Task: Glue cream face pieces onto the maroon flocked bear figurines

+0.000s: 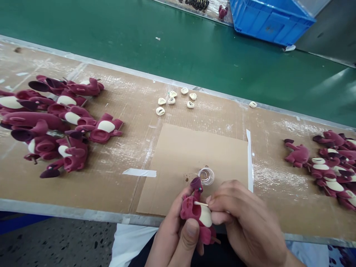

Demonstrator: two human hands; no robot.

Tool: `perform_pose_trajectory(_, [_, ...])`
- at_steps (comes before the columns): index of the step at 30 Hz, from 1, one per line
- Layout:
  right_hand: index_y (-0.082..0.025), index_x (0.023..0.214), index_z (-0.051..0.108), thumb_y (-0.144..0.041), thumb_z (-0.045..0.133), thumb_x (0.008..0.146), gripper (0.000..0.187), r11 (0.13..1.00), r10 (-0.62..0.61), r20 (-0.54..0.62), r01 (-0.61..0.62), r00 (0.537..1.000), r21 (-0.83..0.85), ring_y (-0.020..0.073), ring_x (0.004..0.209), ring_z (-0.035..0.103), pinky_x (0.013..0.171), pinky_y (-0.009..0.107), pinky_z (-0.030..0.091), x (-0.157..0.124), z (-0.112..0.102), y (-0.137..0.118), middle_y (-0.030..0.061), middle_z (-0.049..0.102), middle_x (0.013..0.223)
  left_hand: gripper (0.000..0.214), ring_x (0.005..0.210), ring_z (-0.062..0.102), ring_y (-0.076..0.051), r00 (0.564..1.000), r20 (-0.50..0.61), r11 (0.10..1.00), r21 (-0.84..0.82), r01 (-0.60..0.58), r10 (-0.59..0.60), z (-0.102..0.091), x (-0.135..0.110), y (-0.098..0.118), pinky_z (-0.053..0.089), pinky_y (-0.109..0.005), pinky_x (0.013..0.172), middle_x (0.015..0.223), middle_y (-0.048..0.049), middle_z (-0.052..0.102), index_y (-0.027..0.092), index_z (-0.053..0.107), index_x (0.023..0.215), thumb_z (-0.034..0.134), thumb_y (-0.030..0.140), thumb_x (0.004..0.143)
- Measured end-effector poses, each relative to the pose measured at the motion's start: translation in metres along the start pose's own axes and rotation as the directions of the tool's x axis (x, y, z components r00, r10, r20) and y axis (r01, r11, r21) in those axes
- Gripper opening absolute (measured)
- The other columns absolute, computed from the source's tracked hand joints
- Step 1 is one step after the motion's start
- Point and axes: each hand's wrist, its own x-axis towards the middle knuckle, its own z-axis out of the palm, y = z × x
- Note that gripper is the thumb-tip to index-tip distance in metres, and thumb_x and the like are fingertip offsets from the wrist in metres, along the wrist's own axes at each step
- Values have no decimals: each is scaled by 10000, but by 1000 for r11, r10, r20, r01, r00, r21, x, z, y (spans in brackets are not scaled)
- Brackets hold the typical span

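Note:
My left hand (183,233) is closed around a dark pink bear figure (204,234) with a cream belly and a hollow in its face. Between thumb and fingers of my right hand (241,215) is a cotton swab (201,203), its white tip touching the figure at the rim of the hollow. Just beyond the figure stands a small clear cup (206,175) with a little brownish stuff in it. Cup and hands are at the near part of a cardboard sheet (194,148), which has brown specks beside the cup.
Several similar figures (105,128) lie heaped at the left, and more figures (325,167) at the right. Several cream oval pieces (160,111) are scattered near the table's far edge. White tape strips (140,172) mark the cardboard. Beyond the green surface (125,44) stands a blue crate (272,22).

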Motion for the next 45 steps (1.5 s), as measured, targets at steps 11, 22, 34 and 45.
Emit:
perform_pose_trajectory(11, [-82, 1055, 722, -152, 517, 1080, 217, 985, -117, 113, 130, 987, -111, 164, 978, 732, 937, 287, 591, 0, -12, -13, 82, 792, 955, 460, 1170, 710, -256, 950, 14, 944, 116, -310, 311, -3, 6, -9, 534, -338, 1068, 1234, -26, 777, 357, 658, 1411, 680, 514, 979])
perform_pose_trajectory(22, [-88, 959, 704, -103, 541, 1067, 196, 993, -84, 99, 91, 991, -70, 125, 916, 728, 921, 259, 596, 3, -13, -22, 56, 779, 901, 507, 1160, 717, -163, 883, 103, 836, 289, -467, 457, -13, 7, -10, 516, -201, 1038, 1313, 39, 751, 434, 562, 1486, 648, 535, 997])
perform_pose_trajectory(34, [-223, 1060, 712, -127, 658, 1002, 125, 982, 148, -292, -176, 945, -72, 137, 859, 698, 749, 259, 574, 0, -14, 5, 2, 731, 912, 700, 438, 537, -107, 936, 95, 929, -120, 350, -340, -16, 14, 9, 408, -187, 419, 688, -88, 739, 106, 789, 988, 562, 765, 923])
perform_pose_trajectory(45, [-170, 990, 750, -157, 675, 1002, 78, 962, 94, -146, -127, 985, -241, 106, 809, 674, 696, 209, 547, -1, -7, 41, 22, 719, 885, 779, 349, 436, -130, 569, 505, 608, -104, 787, -649, -15, 44, -19, 166, -271, 378, 381, -48, 546, 111, 735, 685, 426, 805, 854])
